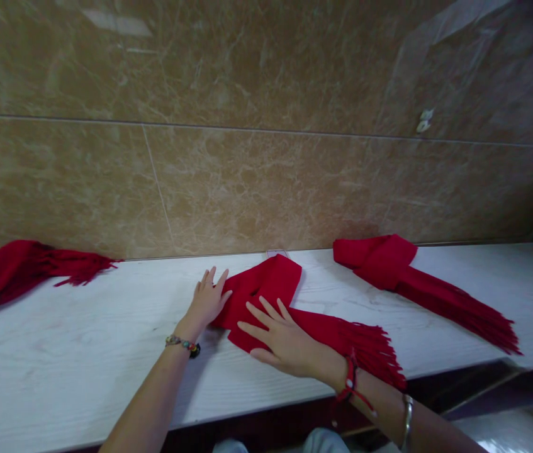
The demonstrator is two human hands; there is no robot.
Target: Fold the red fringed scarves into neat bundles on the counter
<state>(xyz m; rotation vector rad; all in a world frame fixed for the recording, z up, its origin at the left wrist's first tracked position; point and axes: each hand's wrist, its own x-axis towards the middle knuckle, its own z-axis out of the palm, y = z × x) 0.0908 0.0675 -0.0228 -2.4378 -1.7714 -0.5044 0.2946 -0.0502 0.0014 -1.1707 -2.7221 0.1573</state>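
Observation:
A red fringed scarf (266, 277) lies folded over itself on the white wood-grain shelf (91, 352), its fringe trailing to the right over the front part of the board. My left hand (208, 298) rests at the scarf's left edge with the fingers apart. Flat on the middle of the folded cloth lies my right hand (282, 340), fingers spread. Neither hand grips the fabric. Part of the scarf is hidden under the right hand and forearm.
To the right, a second folded red scarf (384, 264) lies with its fringe toward the front edge. Another red scarf (16, 270) is at the far left, cut off by the frame. Behind the shelf rises a brown marble-tiled wall (247, 182) with a small white fitting (425, 120).

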